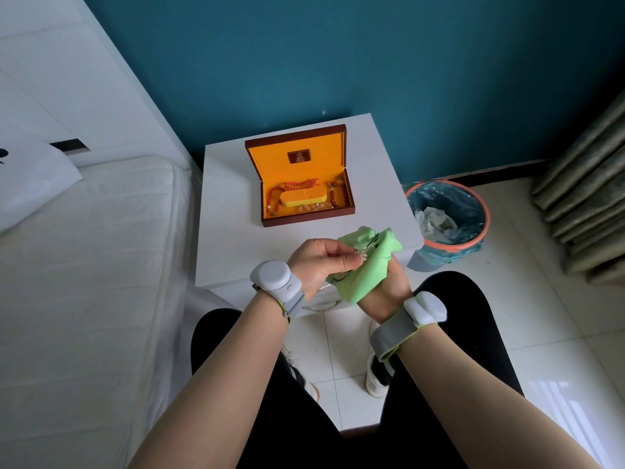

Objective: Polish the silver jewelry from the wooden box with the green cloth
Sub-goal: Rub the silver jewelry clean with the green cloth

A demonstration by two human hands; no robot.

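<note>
the left hand, just left of frame centre, pinches a small silver piece between thumb and curled fingertips. the right hand, just right of it, is wrapped in the green cloth, fingers curled round the fabric; the cloth bunches over the piece from the right. a thin loop or chain appears to hang below the left palm, too small to tell for sure.

judgement: the rub is under way. to do it well, the left pinch should hold firm while the cloth-covered fingers stroke along the metal, turning the piece so every face meets fabric; a loose chain end could snag or slip out.

outward: the wooden box stands open above the hands, mid-frame, on the white nightstand. its orange lining holds red and pale bead strands around a padded block. none of these looks silver.

a bin with a blue liner stands at right on the tile floor, a white bed at left. nothing lies between hands and box.
</note>
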